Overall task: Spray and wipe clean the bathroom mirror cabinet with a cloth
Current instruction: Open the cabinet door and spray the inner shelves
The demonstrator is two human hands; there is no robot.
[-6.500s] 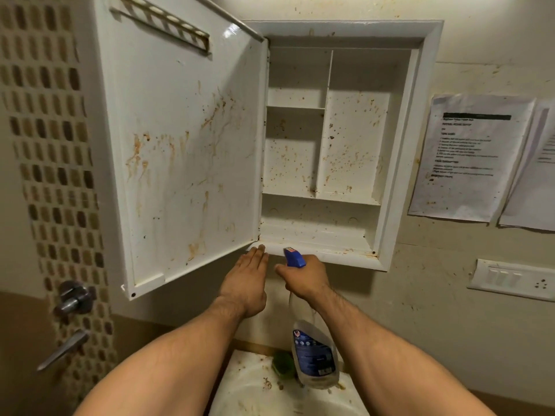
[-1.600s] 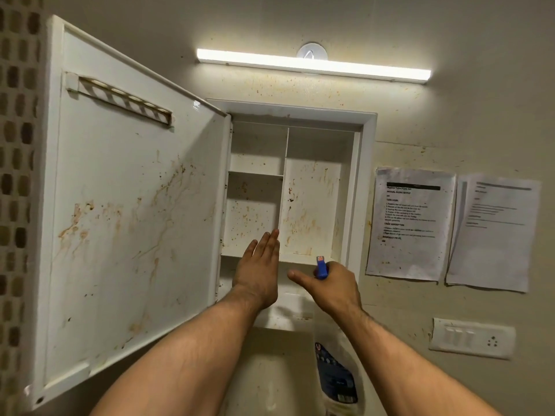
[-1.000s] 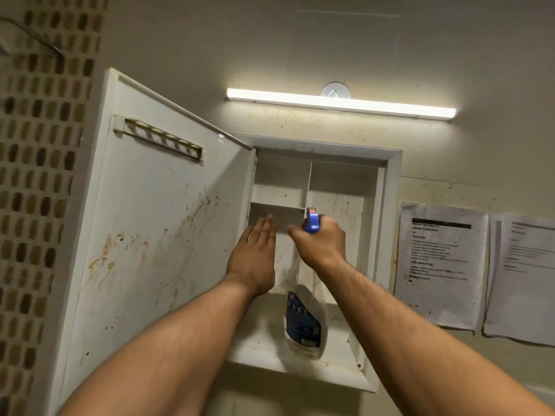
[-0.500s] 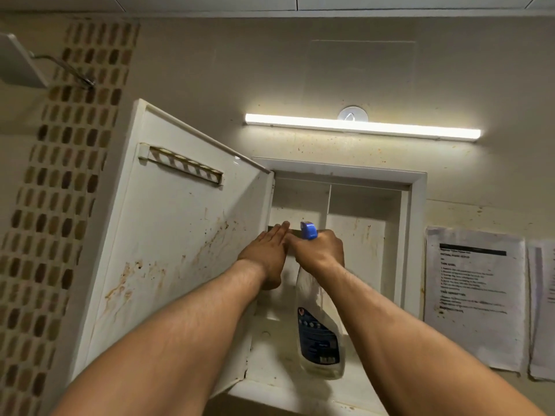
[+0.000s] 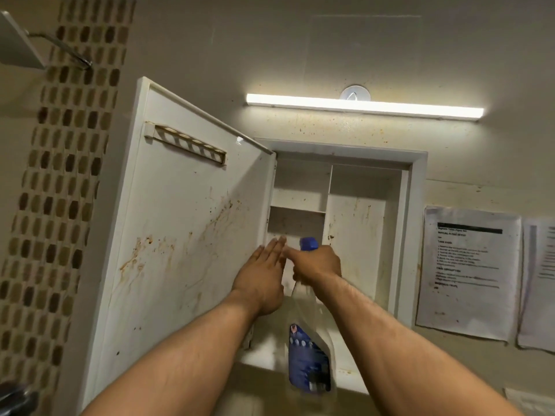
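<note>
I have lifted the spray bottle [image 5: 309, 346] from below the cabinet [image 5: 417, 229] up to its shelves, so spraying inside is beginning; no cloth is in sight. My right hand [image 5: 318, 264] is closed around the blue trigger head, and my left hand [image 5: 264, 280] is flat, open and empty beside it. Brown streaks cover the open door [image 5: 186, 235] and the inner back panel.

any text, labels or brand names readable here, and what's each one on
None can be read with certainty.
Left printed sheet: a black header bar, bold headings and numbered lines, all too small and blurred to quote.
Right sheet: cut off by the frame edge, faint lines, unreadable.
Spray bottle in the right hand: blue label with a small logo, motion-blurred, no legible brand.
</note>
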